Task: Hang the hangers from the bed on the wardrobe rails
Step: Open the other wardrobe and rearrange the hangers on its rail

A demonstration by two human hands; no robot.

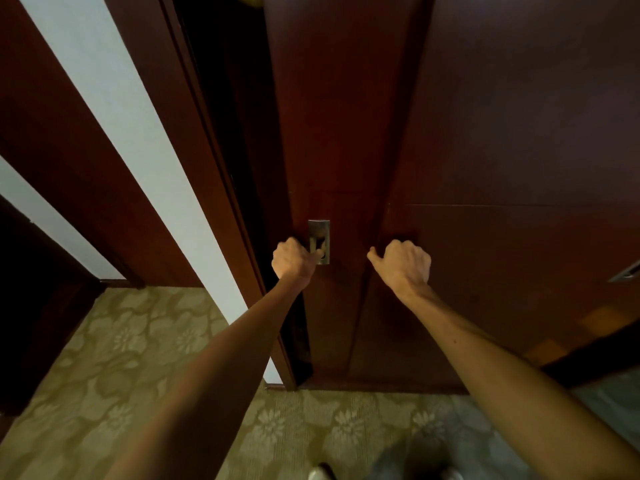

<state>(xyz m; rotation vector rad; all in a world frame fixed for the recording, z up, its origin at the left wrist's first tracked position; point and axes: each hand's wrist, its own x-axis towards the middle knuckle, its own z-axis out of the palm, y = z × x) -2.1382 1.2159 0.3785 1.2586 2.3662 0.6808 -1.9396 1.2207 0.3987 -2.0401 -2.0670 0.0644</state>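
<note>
The left hand hooks its fingers into the sliding wardrobe door's recessed handle, the right hand curls empty against the door edge; no hangers or bed in view, so opening the wardrobe seems next.

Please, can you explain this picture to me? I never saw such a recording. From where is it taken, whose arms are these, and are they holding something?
There is no machine here. A person wears one camera on the head, looking forward and down, so both arms are that person's own. The left hand has its fingers hooked in the metal handle of a dark wooden wardrobe door. The right hand grips the edge of the neighbouring door. Below is patterned carpet. No hangers or bed are visible.
</note>
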